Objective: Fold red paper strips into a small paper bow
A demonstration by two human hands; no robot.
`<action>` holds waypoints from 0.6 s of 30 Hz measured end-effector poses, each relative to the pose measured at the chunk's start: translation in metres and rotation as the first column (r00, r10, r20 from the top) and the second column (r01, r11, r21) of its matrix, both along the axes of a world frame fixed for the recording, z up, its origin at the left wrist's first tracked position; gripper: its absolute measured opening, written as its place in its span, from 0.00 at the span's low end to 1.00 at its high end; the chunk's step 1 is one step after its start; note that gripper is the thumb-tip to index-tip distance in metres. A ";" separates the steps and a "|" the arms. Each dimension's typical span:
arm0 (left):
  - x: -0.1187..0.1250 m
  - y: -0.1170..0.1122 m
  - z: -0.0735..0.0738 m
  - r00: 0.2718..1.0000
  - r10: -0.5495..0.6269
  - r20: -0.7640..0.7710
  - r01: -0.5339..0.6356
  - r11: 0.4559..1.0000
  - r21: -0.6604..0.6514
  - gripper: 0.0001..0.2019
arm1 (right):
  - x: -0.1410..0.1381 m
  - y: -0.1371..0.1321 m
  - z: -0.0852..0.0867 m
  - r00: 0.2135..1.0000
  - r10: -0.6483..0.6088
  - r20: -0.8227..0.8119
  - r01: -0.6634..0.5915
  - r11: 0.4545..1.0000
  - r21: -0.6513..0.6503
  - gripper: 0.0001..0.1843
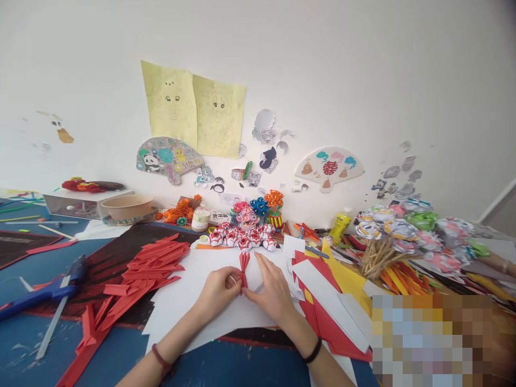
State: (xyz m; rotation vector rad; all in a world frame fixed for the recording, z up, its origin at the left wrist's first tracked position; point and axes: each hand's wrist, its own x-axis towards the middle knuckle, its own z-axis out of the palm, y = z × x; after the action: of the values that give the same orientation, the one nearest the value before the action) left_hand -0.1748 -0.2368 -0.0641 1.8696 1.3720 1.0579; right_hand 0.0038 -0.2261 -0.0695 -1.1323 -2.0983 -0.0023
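Observation:
My left hand [220, 289] is closed, its thumb and forefinger pinching a folded red paper piece [244, 263] near its lower half. The piece stands upright, pinched at its waist and fanning out at the top. To its right my right hand [274, 287] is open, fingers stretched out. Its thumb tip is close to the foot of the red piece; whether they touch I cannot tell. Under both hands lie white paper sheets [173, 306]. Just beyond the fingers sit several red-and-white paper flowers [242, 236].
A pile of folded red strips [149, 263] and a blue glue gun [60, 290] lie left. Paper flowers on sticks [403, 231] and red, white and yellow paper [322, 312] are at right. Another person's arm [497, 262] shows at the right edge. A yellow bottle [341, 226] stands behind.

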 end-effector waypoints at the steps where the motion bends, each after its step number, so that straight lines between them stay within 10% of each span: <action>1: 0.000 0.000 0.000 1.000 0.003 -0.001 -0.003 1.000 0.009 0.11 | 0.000 -0.001 0.001 1.000 -0.010 0.008 0.010 1.000 0.008 0.43; 18: 0.003 -0.001 -0.002 0.994 0.068 -0.087 -0.063 0.996 0.067 0.10 | -0.001 -0.007 0.008 0.946 -0.202 0.252 0.175 0.976 0.126 0.34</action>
State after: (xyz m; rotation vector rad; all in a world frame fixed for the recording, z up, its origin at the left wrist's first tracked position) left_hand -0.1718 -0.2383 -0.0660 1.9518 1.4752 1.0740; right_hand 0.0029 -0.2329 -0.0617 -1.3260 -2.1803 -0.3663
